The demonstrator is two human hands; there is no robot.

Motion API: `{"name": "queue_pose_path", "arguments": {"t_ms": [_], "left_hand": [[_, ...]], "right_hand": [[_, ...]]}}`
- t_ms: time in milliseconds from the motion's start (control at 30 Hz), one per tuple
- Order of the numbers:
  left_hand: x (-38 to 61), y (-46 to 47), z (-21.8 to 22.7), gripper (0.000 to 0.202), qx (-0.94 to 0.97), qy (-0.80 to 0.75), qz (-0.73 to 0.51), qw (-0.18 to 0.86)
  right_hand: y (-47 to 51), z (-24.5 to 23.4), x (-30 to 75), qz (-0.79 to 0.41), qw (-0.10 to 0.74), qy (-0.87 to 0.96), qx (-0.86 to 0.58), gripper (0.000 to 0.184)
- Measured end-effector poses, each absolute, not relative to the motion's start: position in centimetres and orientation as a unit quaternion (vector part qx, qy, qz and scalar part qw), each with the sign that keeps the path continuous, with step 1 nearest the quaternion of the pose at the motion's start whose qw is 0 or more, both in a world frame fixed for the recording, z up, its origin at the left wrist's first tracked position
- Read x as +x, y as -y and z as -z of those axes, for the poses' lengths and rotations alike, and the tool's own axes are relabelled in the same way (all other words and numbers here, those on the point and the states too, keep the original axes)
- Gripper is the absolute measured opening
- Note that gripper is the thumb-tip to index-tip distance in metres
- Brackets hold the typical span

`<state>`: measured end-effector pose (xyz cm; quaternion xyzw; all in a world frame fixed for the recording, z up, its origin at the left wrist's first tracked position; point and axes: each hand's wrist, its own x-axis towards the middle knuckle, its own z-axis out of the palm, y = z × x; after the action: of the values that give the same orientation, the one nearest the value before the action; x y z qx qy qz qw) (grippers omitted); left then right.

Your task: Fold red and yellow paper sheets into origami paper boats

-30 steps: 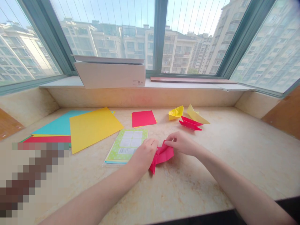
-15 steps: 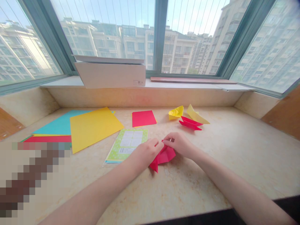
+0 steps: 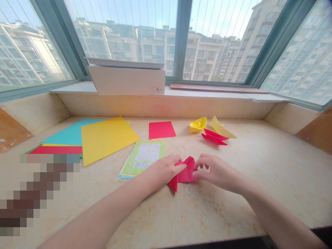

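A partly folded sheet of red origami paper [image 3: 185, 174] lies on the stone counter in front of me, with a pointed corner towards me on its left. My left hand [image 3: 167, 169] grips its left side, thumb across the top and fingers partly hidden behind. On the opposite side, my right hand [image 3: 214, 171] has thumb and forefinger closed at the paper's right edge, the other fingers curled. Beyond the hands stand a folded yellow paper shape [image 3: 197, 125], a folded red paper shape [image 3: 214, 137] and a pale yellow one [image 3: 221, 128].
A packet of paper [image 3: 144, 159] in a clear sleeve lies beside my left hand. Behind it are a small red paper stack [image 3: 162, 130] and large coloured sheets [image 3: 109, 140]. A white box [image 3: 127, 79] rests on the sill under the window.
My right hand has moved from the paper's top edge down to its right edge. My left hand has flattened more over the left side. The view has shifted slightly.
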<state>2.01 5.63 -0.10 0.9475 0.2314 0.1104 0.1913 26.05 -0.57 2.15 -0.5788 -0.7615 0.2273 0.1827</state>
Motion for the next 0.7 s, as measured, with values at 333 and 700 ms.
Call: {"name": "queue_pose_path", "arguments": {"t_ms": [333, 700], "left_hand": [[2.1, -5.5, 0.1, 0.033, 0.958, -0.237, -0.116, 0.112], [2.2, -5.2, -0.5, 0.026, 0.949, -0.241, -0.123, 0.16]], "right_hand": [[0.9, -1.4, 25.4, -0.214, 0.171, 0.756, -0.594, 0.009], [1.8, -0.9, 24.1, -0.117, 0.192, 0.863, -0.453, 0.011]]}}
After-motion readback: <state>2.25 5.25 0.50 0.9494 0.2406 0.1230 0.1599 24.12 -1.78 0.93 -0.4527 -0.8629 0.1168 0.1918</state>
